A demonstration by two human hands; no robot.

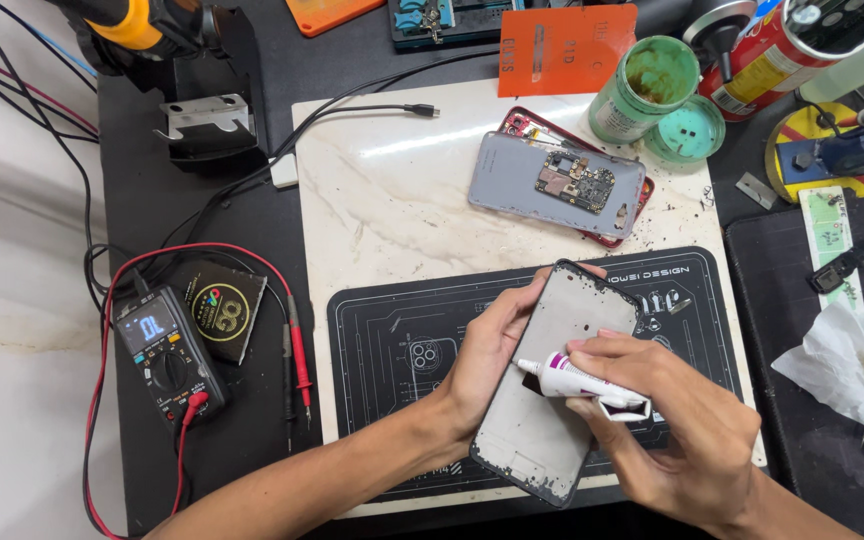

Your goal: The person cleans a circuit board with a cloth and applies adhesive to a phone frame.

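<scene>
Grey and bare on its inner face, one phone frame (pixel 552 385) is held tilted over the black work mat (pixel 392 330), its lower end near the front edge of the pale marble slab (pixel 392 200). The left hand (pixel 487 355) wraps the frame's left edge, thumb over the front and fingertips curling round the top corner, so the frame lies across that palm and juts out past it on both ends. The right hand (pixel 682 430) is closed round one small white glue tube (pixel 577 382) with a purple band; the tube lies across the frame's middle, its nozzle pointing left and resting at or just above the frame's inner surface near the left thumb, though whether it actually touches I cannot tell. Both grips are closed firmly on what they carry. Farther back on the slab lies one more phone body (pixel 557 185), a grey panel over a red shell with a small circuit board on top, well apart from the hands. Beside it stand one green jar (pixel 642 90) and its one loose green lid (pixel 690 130). Left of the slab sits one multimeter (pixel 160 345) with two probes, red and black, lying beside it. One crumpled white tissue (pixel 852 365) rests at the right.
</scene>
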